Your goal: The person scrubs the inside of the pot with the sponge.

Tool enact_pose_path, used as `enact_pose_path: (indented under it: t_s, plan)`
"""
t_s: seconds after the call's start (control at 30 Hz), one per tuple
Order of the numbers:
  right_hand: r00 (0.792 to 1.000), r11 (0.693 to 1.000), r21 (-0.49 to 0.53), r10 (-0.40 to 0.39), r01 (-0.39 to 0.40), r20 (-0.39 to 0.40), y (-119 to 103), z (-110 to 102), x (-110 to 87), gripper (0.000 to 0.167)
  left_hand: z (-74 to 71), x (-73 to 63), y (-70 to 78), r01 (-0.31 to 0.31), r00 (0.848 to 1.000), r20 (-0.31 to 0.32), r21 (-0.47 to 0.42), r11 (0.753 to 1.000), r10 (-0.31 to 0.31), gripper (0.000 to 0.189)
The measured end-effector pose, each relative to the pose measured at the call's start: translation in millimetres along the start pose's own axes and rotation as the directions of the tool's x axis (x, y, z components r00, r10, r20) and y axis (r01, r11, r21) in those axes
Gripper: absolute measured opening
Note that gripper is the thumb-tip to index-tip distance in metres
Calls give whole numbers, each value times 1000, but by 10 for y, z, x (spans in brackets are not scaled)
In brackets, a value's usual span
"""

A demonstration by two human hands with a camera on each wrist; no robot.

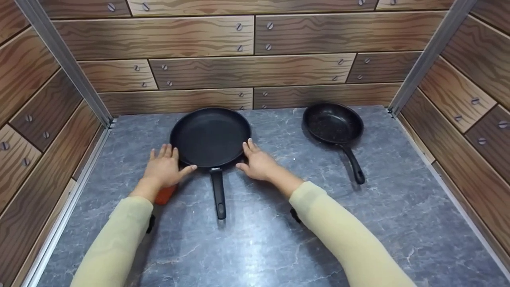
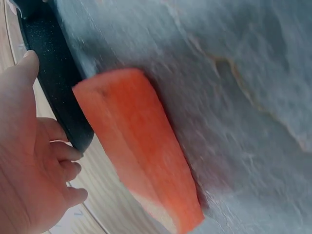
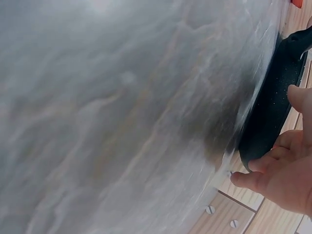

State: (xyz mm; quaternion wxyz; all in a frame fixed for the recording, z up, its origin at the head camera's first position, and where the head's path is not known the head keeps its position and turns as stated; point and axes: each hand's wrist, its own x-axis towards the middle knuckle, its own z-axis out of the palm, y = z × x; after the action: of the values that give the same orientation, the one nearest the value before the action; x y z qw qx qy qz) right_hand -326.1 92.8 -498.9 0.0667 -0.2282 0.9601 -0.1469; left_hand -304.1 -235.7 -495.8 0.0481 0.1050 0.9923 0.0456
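Note:
A large black frying pan [image 1: 210,137] lies on the grey marbled surface, its handle pointing toward me. My left hand [image 1: 164,170] is at the pan's near left rim, fingers extended and thumb spread toward the handle. On the opposite side my right hand [image 1: 259,162] touches the near right rim with its fingers straight. Both wrist views show the fingers and thumb along the pan's black side wall [image 2: 53,83]. Close beside the left wrist lies an orange-red block [image 2: 139,146], partly covered by that hand in the head view. Its material is unclear.
A smaller black frying pan [image 1: 334,123] stands at the back right, its handle angled toward the front right. Wood-patterned panels [image 1: 199,71] wall the marbled surface [image 1: 255,239] at the back and both sides, with metal posts in the rear corners.

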Motion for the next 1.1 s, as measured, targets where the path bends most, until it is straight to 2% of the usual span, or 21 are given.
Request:
enact_pose_path:
  t_s: [0.6, 0.83, 1.1]
  plan:
    - [999, 1000, 22, -14, 13, 44, -220, 24, 277, 84, -118, 24, -335, 29, 998, 48, -33, 999, -27, 111]
    - [997, 999, 24, -31, 29, 75, -328, 44, 378, 83, -90, -12, -498, 48, 998, 51, -54, 997, -45, 114]
    - [993, 999, 31, -33, 30, 115, -423, 12, 486, 82, -132, 23, -646, 65, 996, 66, -59, 996, -61, 114]
